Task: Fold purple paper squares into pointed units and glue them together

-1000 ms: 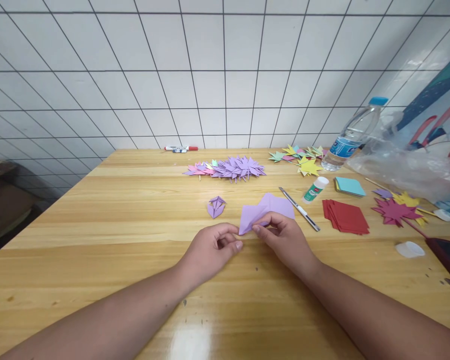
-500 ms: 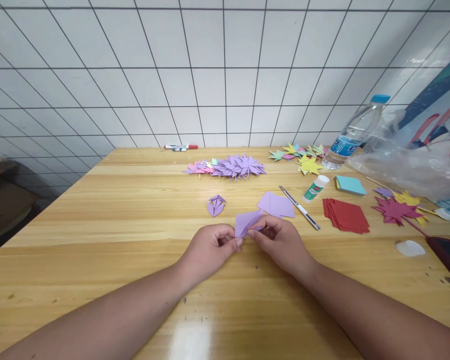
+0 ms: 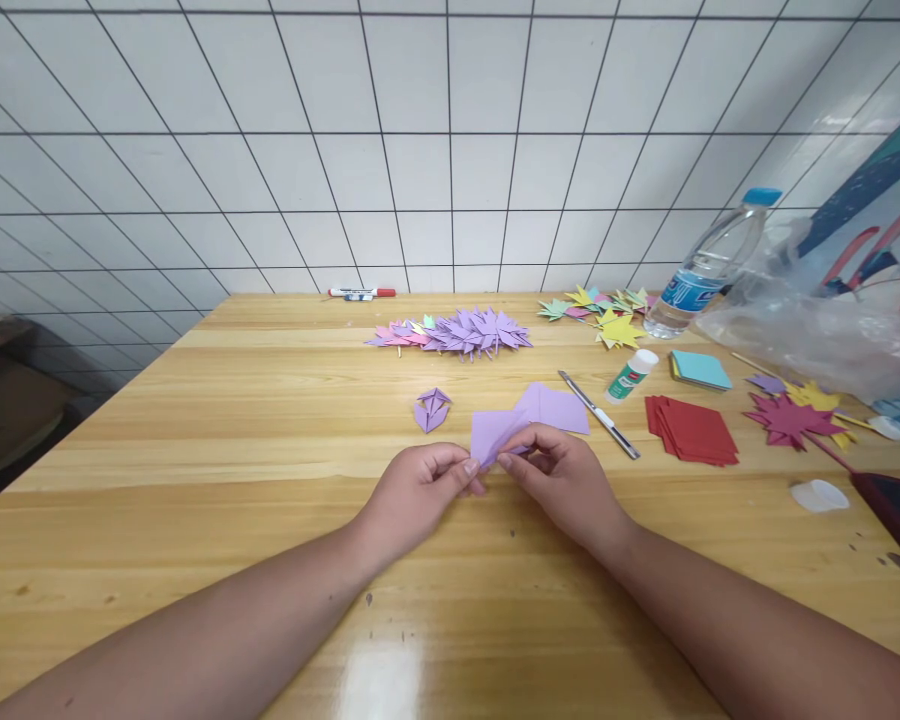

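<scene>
Between both hands is a small purple sheet of paper (image 3: 489,431), bent along its near edge. My left hand (image 3: 427,490) pinches its lower left corner between thumb and fingers. My right hand (image 3: 559,485) grips its right side, thumb on top, and the fingers partly cover the paper. Just behind it lie more purple paper squares (image 3: 559,408), flat on the table. A folded purple paper piece (image 3: 432,410) rests beyond my left hand.
On the wooden table (image 3: 195,440) are a utility knife (image 3: 600,415), a glue stick (image 3: 632,376), red paper squares (image 3: 694,430) and blue paper squares (image 3: 701,370). Purple paper leaves (image 3: 480,332), markers (image 3: 361,294) and a water bottle (image 3: 709,270) stand or lie farther back.
The held purple sheet has tipped, so more of its face shows at the upper left. My left thumb has shifted slightly up onto its near edge; both hands stay nearly in place.
</scene>
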A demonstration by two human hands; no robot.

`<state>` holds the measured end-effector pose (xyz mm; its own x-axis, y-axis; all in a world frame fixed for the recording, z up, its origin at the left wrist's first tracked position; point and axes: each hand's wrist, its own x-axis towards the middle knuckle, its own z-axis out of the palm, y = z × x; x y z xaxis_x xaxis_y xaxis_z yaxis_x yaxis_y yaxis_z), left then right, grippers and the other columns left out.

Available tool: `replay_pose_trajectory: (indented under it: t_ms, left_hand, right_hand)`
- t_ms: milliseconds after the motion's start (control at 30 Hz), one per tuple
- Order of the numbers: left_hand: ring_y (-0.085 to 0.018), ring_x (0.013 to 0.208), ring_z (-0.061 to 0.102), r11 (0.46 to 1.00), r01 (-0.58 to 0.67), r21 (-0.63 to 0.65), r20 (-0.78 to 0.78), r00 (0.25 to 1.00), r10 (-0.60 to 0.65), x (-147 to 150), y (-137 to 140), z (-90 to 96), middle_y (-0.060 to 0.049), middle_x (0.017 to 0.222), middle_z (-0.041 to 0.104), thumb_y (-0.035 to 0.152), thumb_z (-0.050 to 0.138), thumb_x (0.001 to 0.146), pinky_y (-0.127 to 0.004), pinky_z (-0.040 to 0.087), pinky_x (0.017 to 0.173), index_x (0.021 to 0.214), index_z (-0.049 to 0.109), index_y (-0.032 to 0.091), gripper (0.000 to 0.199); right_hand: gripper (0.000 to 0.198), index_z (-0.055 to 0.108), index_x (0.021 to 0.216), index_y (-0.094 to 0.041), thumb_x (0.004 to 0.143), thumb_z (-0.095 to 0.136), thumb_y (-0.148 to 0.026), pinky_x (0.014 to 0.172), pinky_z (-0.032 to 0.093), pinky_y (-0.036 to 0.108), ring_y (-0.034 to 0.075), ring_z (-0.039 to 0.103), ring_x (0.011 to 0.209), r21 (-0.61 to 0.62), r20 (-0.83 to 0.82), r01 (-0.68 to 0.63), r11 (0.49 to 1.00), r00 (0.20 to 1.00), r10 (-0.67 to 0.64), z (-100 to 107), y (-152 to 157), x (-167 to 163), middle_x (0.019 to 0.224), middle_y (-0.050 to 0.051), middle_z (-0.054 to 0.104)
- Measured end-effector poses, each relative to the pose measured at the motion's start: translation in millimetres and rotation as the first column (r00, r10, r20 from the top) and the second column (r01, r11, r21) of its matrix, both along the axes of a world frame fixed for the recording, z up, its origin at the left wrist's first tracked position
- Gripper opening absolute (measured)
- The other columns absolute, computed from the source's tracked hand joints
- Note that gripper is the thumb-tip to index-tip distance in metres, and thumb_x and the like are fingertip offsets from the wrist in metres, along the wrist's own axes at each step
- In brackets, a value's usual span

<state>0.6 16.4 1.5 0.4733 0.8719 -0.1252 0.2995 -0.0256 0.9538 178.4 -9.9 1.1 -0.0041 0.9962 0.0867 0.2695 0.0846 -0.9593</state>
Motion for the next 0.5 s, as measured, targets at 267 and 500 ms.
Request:
replay_pose_trajectory:
  t_ms: [267,500]
  left_hand:
    - [-0.009,0.055,0.046,1.0,0.005,0.031,0.038,0.999,-0.006,2.3,-3.1,-3.0,0.004,0.059,0.051,0.034,0.063,0.071,-0.019,0.034,0.053,0.072,0.058,0.015,0.02]
    - [-0.014,0.065,0.056,0.998,0.008,0.063,-0.044,0.999,-0.006,2.6,-2.7,-5.9,-0.002,0.07,0.067,0.036,0.052,0.08,-0.022,0.04,0.061,0.071,0.063,0.016,0.024]
  right_hand:
    - [0.012,0.061,0.073,-0.018,0.074,0.062,-0.03,0.059,0.046,0.026,0.014,0.057,0.064,0.035,0.027,0.012,0.999,1.0,-0.012,-2.6,-0.1,-0.3,0.071,0.003,0.065]
    - [0.011,0.062,0.073,-0.018,0.074,0.062,-0.029,0.06,0.046,0.027,0.015,0.058,0.065,0.027,0.035,0.004,1.0,0.999,-0.005,-0.7,-1.4,-2.5,0.073,0.004,0.066]
